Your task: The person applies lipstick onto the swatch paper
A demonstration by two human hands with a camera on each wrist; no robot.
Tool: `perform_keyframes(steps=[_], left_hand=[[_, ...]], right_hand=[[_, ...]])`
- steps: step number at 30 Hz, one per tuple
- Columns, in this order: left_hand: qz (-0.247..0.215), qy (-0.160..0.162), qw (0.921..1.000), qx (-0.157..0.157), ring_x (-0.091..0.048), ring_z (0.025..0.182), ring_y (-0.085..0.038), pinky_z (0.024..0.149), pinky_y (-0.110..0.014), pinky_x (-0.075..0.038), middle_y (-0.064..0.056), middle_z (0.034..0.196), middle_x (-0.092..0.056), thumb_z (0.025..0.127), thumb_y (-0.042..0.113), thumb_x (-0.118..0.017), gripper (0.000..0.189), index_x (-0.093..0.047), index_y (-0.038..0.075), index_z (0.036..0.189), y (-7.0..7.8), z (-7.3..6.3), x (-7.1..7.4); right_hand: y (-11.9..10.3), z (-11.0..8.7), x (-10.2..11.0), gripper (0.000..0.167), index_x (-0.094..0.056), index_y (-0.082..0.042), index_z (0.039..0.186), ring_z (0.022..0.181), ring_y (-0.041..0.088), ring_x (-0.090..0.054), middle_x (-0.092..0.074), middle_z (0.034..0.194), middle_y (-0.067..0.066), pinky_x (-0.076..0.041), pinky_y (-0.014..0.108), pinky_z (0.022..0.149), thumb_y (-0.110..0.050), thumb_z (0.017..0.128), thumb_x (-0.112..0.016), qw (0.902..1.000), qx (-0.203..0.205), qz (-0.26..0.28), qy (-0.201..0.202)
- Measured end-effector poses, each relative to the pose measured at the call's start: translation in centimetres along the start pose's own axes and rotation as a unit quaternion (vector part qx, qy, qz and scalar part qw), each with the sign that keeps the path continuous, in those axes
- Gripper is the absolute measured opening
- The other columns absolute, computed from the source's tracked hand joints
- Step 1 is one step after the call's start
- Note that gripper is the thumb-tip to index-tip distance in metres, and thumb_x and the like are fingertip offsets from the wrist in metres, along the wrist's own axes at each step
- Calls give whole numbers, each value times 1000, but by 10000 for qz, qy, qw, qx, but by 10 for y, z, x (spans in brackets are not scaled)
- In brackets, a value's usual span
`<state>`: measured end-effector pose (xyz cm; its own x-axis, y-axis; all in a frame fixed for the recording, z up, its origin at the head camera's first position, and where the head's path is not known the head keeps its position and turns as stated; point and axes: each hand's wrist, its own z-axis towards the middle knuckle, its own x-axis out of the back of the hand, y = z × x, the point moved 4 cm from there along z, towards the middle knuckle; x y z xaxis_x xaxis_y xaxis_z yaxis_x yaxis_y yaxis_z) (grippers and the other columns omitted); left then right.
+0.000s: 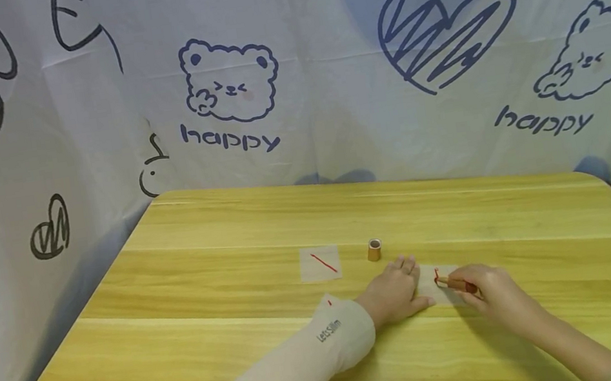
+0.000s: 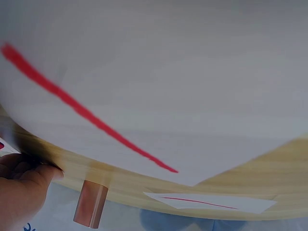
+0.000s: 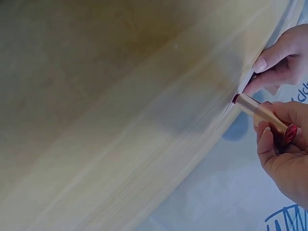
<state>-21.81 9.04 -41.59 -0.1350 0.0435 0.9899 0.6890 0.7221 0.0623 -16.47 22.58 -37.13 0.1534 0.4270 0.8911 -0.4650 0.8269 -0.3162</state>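
Note:
In my right hand I grip a lipstick with a gold tube and a dark red base. Its red tip meets a white paper square, where a small red curved mark shows. My left hand lies on the left part of that paper, fingers extended and thumb apart. Just beyond the left hand stands the lipstick cap, copper-coloured, its hollow end up. In the left wrist view the same cap appears beside the left hand's fingers.
Left of the cap lies another paper square with a slanting red line. A third paper, also bearing a red stroke, is partly hidden under the left forearm. The wooden table reaches back to a printed white curtain.

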Motion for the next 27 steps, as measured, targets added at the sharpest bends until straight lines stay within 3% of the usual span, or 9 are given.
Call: perform_keyframes(steps=[8,27], left_hand=[[45,93,9999,-51,-26,141,-20,115,-28,-26,-8,151,-30,94,55,-40,68,-38,6,141,0,1,-1],[-15,-23,10000,2,-25,142,-19,115,-28,-25,-7,152,-29,94,55,-38,68,-37,7,142,0,0,0]], right_hand=[[-2,-2,0,21,-69,-2,83,65,1,-48,-67,78,2,-47,19,53,8,66,-76,9997,212,-21,146],[-6,-6,1,22,-68,-3,82,66,0,-50,-68,80,4,-46,16,53,9,65,-75,9988,406,-33,277]])
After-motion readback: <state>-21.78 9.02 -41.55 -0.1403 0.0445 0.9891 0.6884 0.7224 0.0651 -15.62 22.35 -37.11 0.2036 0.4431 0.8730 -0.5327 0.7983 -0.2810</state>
